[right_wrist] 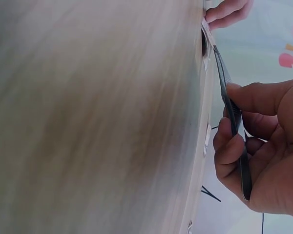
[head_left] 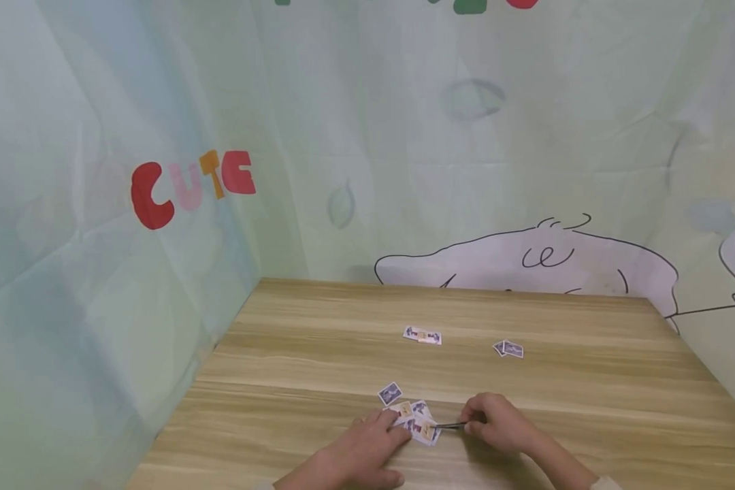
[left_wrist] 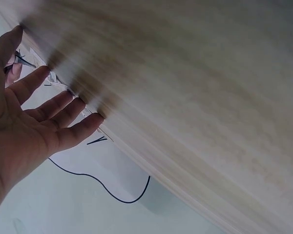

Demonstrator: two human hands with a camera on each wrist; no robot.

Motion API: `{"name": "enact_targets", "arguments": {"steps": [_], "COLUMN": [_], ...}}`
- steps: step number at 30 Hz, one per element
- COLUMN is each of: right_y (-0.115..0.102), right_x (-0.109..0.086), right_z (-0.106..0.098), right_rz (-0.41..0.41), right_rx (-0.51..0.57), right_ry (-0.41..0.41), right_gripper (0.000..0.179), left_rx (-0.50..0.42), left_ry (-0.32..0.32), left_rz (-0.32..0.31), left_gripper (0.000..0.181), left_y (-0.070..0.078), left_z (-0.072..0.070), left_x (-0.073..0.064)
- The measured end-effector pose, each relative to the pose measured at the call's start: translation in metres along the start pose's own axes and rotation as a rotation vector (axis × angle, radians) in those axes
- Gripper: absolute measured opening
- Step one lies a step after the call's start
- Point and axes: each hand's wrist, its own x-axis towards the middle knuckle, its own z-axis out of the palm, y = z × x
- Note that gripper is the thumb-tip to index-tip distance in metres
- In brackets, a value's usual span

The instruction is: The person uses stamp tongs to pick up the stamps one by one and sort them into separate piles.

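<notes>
Wooden tabletop; tweezers crosswise, tips leftward, apparently on cards

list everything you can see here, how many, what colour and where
near cards: several, exact count unclear, white, blue and tan, under tweezers tips
tweezers: one pair, dark, in right hand
loose card: one, blue with white border, just behind near cards
far left cards: overlapping, count unclear, mixed colours, table's far half
far right cards: two visible, blue and white, overlapping
table: one, wood-toned, under everything
backdrop: pale green, around table
CUTE lettering: four letters, red, pink, orange, left backdrop
drawn figure: one, white, black outline, behind table
left hand: one, bare, at near cards
right hand: one, bare, holding tweezers
</notes>
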Motion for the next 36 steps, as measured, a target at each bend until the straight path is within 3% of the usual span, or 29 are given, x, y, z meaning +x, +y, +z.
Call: {"name": "enact_targets", "arguments": {"steps": [9, 20, 28, 36], "right_y": [0.003, 0.000, -0.001, 0.004], "right_x": [-0.010, -0.019, -0.021, -0.019], "right_z": [-0.007, -0.017, -0.024, -0.030], "right_rz": [0.008, 0.042, 0.082, 0.122], "right_rx": [0.064, 0.154, 0.151, 0.163], "right_ry": [0.004, -0.003, 0.019, 0.053], "right_gripper": [0.007, 0.004, 0.004, 0.004], "left_rx": [-0.006, -0.010, 0.049, 0.047], "left_ry": [0.037, 0.043, 0.069, 0.051], "left_rz": [0.045, 0.057, 0.090, 0.093], "left_gripper": [0.059, 0.061, 0.058, 0.060], "left_y": [-0.004, -0.005, -0.006, 0.000], "left_z": [0.000, 0.000, 0.002, -0.001], "left_x": [-0.002, -0.002, 0.001, 0.006]}}
